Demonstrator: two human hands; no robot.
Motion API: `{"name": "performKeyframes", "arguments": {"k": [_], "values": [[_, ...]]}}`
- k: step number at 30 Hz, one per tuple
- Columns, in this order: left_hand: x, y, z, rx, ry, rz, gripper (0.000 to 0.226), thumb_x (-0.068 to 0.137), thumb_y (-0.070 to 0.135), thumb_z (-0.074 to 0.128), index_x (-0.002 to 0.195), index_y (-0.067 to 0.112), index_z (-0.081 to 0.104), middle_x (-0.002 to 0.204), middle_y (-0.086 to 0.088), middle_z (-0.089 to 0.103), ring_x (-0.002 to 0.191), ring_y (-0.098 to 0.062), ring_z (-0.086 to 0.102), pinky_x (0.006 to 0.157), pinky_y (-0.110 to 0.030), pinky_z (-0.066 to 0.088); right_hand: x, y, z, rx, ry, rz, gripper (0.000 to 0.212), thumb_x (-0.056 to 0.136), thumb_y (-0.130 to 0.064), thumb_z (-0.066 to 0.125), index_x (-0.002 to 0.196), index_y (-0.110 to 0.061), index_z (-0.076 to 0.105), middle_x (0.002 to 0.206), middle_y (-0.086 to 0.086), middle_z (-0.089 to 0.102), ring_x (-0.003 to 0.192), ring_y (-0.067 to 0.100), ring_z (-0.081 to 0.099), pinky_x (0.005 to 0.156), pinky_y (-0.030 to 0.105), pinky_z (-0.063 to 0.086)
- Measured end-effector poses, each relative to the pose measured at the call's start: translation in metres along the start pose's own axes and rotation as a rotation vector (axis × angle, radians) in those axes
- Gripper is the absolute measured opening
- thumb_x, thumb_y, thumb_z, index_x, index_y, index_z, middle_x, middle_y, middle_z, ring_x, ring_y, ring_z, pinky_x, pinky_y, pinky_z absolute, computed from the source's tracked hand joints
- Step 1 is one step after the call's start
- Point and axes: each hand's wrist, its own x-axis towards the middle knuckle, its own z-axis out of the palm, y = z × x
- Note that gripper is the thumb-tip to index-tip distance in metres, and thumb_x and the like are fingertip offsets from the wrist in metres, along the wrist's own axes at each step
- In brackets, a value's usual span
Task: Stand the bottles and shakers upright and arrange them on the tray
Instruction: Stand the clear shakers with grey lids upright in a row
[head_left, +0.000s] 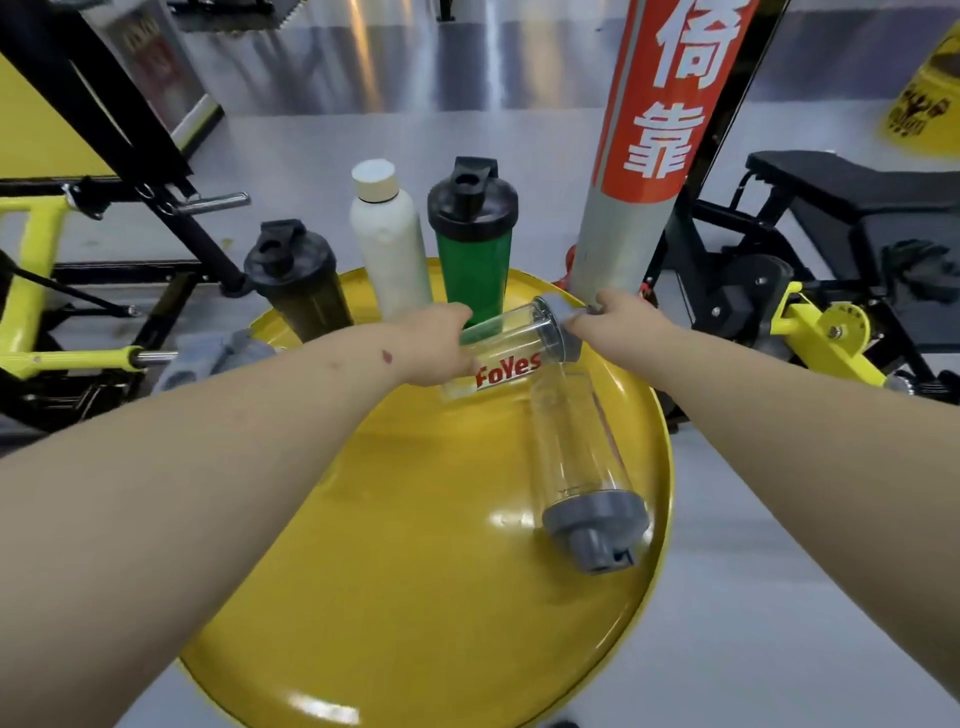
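**Two hands on a tilted clear shaker over a yellow tray**

Gym equipment rings the scene: black and yellow machine frames at the left, a black bench (852, 192) at the right, and a red-and-grey padded post (660, 130) with white characters rising just behind the tray. Grey floor (779, 597) shows all around.

A round yellow tray (415, 545) fills the middle of the view. Along its far edge three containers stand upright in a row: a black shaker (296, 280) at the left, a white bottle (387, 239) with a pale cap in the middle, and a green shaker (474, 234) with a black lid at the right.

Nearer the camera, a clear shaker (506, 345) printed with red "FoYes" lettering is tilted, its grey lid up and to the right. The left hand (441, 348) has its grip closed around the body of this shaker, near the base. The right hand (613, 317) is at the lid end, fingers closed on the grey lid or its loop; which part exactly I cannot tell.

A second clear bottle (576, 447) lies on its side on the tray's right half, its grey cap pointing toward the camera and close to the rim. Its base end sits just beside the held shaker's lid.

A grey cloth-like thing (218, 353) lies off the tray's left edge, blurred.
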Motion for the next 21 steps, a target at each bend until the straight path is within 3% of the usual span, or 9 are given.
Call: {"name": "performKeyframes", "arguments": {"k": [4,9,13,15,19,21], "values": [[0.012,-0.005,0.012,0.024,0.053,-0.010,0.067,0.086,0.038,0.073,0.142,0.013,0.045,0.139,-0.009,0.057,0.122,-0.029,0.057,0.097,-0.042,0.051,0.007,0.002,0.006,0.126,-0.041,-0.014,0.042,0.098,-0.042,0.060,0.125,-0.009,0.060,0.115,0.012,0.064,0.094,0.022,0.056,0.060,0.021,0.041],[0.008,-0.013,0.012,0.002,0.060,-0.027,0.075,0.078,0.035,0.082,0.141,0.015,0.047,0.134,-0.007,0.060,0.117,-0.028,0.059,0.092,-0.039,0.053,0.001,-0.001,0.011,0.155,0.023,-0.125,0.032,0.092,-0.034,0.069,0.112,-0.009,0.067,0.108,0.014,0.072,0.096,0.026,0.067,0.071,0.032,0.054],[-0.006,-0.020,0.010,-0.038,0.062,-0.033,0.085,0.075,0.030,0.085,0.148,0.019,0.042,0.137,-0.008,0.059,0.118,-0.028,0.059,0.089,-0.035,0.052,-0.016,-0.021,0.010,0.078,0.110,-0.263,0.030,0.088,-0.036,0.075,0.109,-0.014,0.069,0.098,0.002,0.072,0.084,0.016,0.064,0.065,0.024,0.047],[-0.015,-0.021,0.004,-0.097,0.054,-0.070,0.089,0.075,0.030,0.085,0.150,0.020,0.037,0.136,-0.008,0.059,0.114,-0.027,0.060,0.089,-0.037,0.054,-0.026,-0.032,0.011,0.032,0.164,-0.334,0.031,0.084,-0.039,0.076,0.107,-0.019,0.071,0.095,-0.002,0.072,0.085,0.017,0.064,0.068,0.029,0.049],[-0.033,-0.029,-0.013,-0.289,-0.012,-0.203,0.075,0.077,0.030,0.082,0.141,0.018,0.044,0.119,-0.008,0.063,0.099,-0.028,0.065,0.088,-0.045,0.058,-0.051,-0.052,0.018,-0.058,0.216,-0.521,0.047,0.081,-0.042,0.080,0.122,-0.022,0.069,0.110,-0.004,0.071,0.102,0.017,0.063,0.081,0.031,0.049],[-0.041,-0.037,-0.026,-0.482,-0.047,-0.264,0.060,0.083,0.018,0.073,0.138,0.017,0.049,0.115,-0.011,0.063,0.095,-0.028,0.069,0.085,-0.046,0.061,-0.065,-0.062,0.023,-0.124,0.221,-0.635,0.055,0.081,-0.038,0.082,0.130,-0.019,0.065,0.121,0.000,0.070,0.112,0.018,0.061,0.090,0.027,0.045]]}}
